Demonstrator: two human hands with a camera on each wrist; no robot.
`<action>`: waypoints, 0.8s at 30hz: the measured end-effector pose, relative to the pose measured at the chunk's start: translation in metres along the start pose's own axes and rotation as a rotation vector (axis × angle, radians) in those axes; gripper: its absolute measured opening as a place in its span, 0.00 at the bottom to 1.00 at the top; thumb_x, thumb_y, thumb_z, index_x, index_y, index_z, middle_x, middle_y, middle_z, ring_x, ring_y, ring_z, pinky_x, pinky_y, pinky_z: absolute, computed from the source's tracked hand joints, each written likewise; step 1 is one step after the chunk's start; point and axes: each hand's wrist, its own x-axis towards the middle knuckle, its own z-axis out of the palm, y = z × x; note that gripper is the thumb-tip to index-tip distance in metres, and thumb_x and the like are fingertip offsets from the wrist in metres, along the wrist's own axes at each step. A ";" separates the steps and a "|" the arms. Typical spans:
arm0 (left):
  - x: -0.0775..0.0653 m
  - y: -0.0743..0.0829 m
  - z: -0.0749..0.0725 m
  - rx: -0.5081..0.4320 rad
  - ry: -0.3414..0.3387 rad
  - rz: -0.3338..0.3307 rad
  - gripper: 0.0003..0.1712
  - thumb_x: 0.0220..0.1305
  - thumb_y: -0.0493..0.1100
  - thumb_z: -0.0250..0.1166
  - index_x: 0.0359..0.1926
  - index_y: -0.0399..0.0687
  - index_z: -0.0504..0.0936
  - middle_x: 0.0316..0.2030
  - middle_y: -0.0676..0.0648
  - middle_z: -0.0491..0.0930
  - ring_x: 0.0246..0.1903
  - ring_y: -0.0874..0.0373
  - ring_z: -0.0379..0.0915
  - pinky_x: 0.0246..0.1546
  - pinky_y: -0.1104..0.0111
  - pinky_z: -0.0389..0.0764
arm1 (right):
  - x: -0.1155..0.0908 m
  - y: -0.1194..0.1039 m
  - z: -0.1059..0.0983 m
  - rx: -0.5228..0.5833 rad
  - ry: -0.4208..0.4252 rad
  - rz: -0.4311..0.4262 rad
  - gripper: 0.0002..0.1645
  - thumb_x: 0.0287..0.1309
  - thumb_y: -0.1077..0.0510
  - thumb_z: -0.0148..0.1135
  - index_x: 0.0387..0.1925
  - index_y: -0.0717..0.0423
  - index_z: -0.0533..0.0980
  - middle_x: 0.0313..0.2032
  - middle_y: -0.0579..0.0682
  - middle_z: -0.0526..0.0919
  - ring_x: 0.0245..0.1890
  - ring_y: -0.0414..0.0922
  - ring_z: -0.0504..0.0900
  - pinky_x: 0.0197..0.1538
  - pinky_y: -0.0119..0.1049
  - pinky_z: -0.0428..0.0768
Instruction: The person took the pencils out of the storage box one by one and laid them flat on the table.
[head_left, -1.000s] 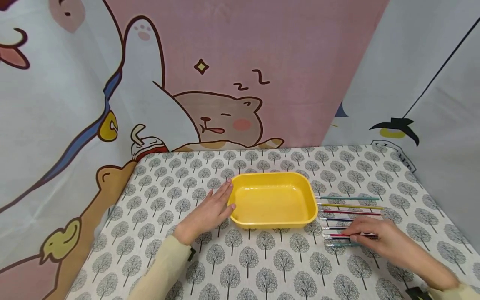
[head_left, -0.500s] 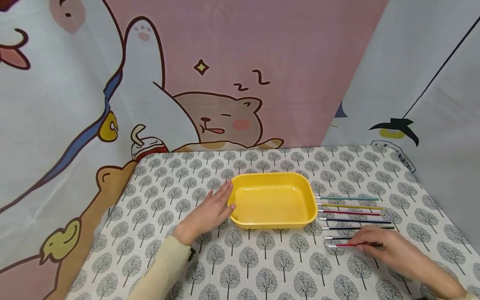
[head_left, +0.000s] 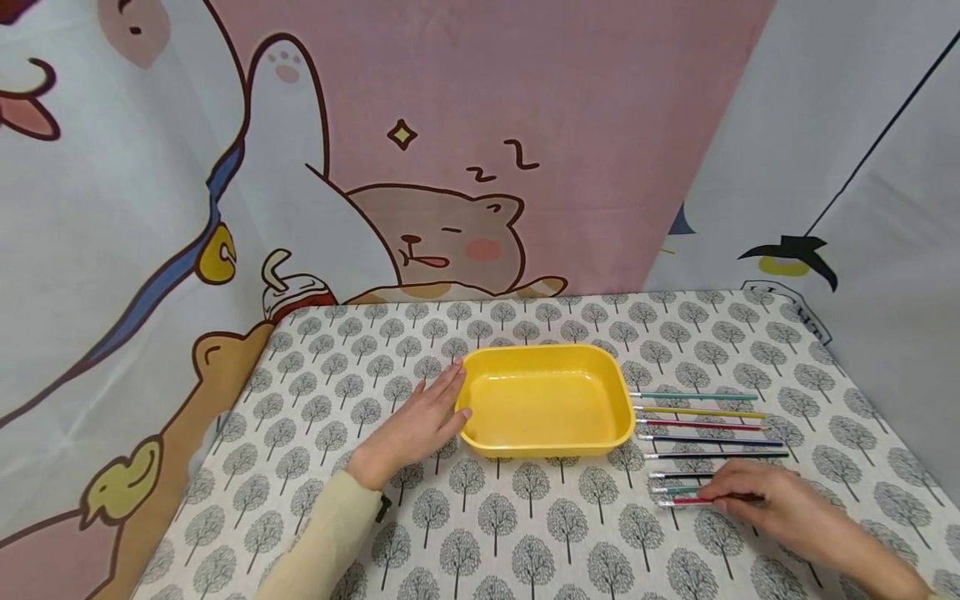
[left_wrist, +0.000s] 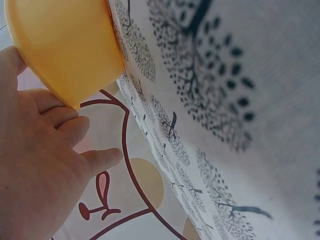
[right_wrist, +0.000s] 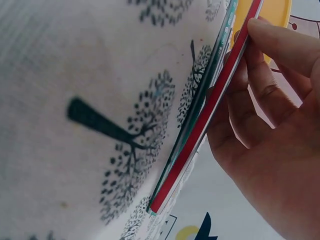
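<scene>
Between thumb and fingers, my right hand [head_left: 772, 500] pinches a red pencil [right_wrist: 200, 110] at the front of a row of pencils. In the right wrist view, a green pencil [right_wrist: 212, 62] lies right beside the red one, partly hidden by it and the fingers. The row holds a teal pencil [head_left: 697, 396], a yellow pencil [head_left: 701, 412], a dark blue pencil [head_left: 712, 441] and several others, roughly parallel, white ends toward the tray. My left hand [head_left: 412, 429] rests against the left side of the yellow tray [head_left: 547, 451], its fingers mostly straight along the rim.
A cloth printed with trees [head_left: 495, 533] covers the table. Behind it hangs a cartoon curtain [head_left: 600, 150], which also closes in both sides. The row's far pencils have their white ends close to the tray's right wall.
My right hand has drawn the red pencil toward the table's front, past the black and green pencils, which now lie behind it. The left hand and tray have stayed put.
</scene>
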 end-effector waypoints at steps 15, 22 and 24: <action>-0.001 0.000 0.001 -0.010 -0.010 -0.007 0.40 0.83 0.58 0.45 0.81 0.38 0.48 0.82 0.47 0.36 0.80 0.49 0.40 0.75 0.39 0.51 | 0.001 0.000 0.006 -0.054 0.008 -0.022 0.26 0.45 0.74 0.76 0.42 0.44 0.89 0.38 0.34 0.85 0.36 0.31 0.81 0.37 0.17 0.75; 0.000 -0.001 0.000 -0.002 -0.005 0.002 0.40 0.83 0.58 0.45 0.81 0.38 0.47 0.81 0.47 0.36 0.80 0.47 0.42 0.74 0.38 0.52 | 0.002 0.000 0.008 -0.071 0.002 0.003 0.24 0.46 0.72 0.77 0.41 0.43 0.89 0.37 0.33 0.85 0.36 0.30 0.81 0.37 0.17 0.76; 0.000 -0.001 0.000 -0.004 -0.004 0.002 0.40 0.83 0.58 0.45 0.81 0.38 0.47 0.81 0.47 0.36 0.80 0.48 0.41 0.75 0.39 0.52 | 0.002 0.000 0.008 -0.076 0.000 0.007 0.24 0.46 0.72 0.77 0.41 0.42 0.89 0.37 0.33 0.85 0.36 0.30 0.81 0.37 0.17 0.76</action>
